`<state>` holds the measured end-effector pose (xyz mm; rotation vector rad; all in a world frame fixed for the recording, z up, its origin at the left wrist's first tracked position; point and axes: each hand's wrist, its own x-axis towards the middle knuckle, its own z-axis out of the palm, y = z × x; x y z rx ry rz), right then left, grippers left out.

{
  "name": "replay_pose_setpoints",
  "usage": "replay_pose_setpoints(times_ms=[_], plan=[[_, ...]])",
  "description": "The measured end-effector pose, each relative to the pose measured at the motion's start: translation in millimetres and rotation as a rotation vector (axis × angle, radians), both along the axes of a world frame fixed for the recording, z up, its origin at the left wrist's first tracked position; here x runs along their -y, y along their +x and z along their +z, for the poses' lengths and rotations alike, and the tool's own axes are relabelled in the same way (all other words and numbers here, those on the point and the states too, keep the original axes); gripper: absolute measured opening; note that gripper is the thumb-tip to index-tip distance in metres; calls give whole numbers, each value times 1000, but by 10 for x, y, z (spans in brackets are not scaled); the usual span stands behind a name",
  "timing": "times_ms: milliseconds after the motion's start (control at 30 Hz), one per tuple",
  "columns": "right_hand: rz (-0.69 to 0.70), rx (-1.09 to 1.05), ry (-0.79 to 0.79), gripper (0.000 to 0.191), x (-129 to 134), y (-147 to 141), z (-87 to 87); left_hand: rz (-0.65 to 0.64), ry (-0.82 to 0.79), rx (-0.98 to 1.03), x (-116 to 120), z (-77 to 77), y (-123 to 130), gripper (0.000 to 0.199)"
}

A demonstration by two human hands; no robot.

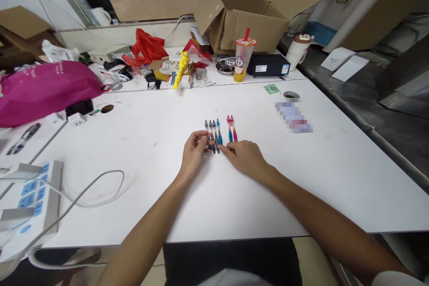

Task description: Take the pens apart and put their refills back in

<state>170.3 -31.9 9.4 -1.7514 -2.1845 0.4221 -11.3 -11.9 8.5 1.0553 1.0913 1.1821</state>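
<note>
Three dark-grip pens (210, 136) lie side by side on the white table, pointing away from me. Close against their right side is a blue pen (219, 132). A little farther right lie a red-tipped pen with a blue grip (230, 129) and a pink-red pen (234, 130). My left hand (193, 152) rests at the left of the row, its parted fingers reaching over the lower part of the dark pens. My right hand (246, 156) lies below the red-tipped pair, thumb stretched toward the blue pen's lower end. Its other fingers are bent and partly hidden.
A power strip (40, 201) with a looping white cable lies at the left. Behind it sits a magenta bag (50, 87). Along the back stand a cardboard box (251, 27), a cup with a straw (241, 60) and a black box (268, 65). A tape roll (291, 94) lies at right.
</note>
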Motion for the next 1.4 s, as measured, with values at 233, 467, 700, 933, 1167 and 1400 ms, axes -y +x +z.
replay_pose_setpoints(times_ms=[233,467,700,933,1167,1400], plan=[[275,16,232,46,-150,390,-42,-1,-7,-2,9,33,-2,15],[287,-5,218,39,-198,410,-64,-7,-4,10,0,13,-15,17],[159,-276,273,36,-168,444,19,-2,-15,11,-9,11,-28,16],[121,-630,242,35,-8,348,113,-39,-109,160,-5,74,-11,35],[256,-930,-100,30,77,207,112,-60,-95,302,-9,138,-24,32],[195,-891,-495,44,61,157,70,-133,-65,244,38,89,14,35]])
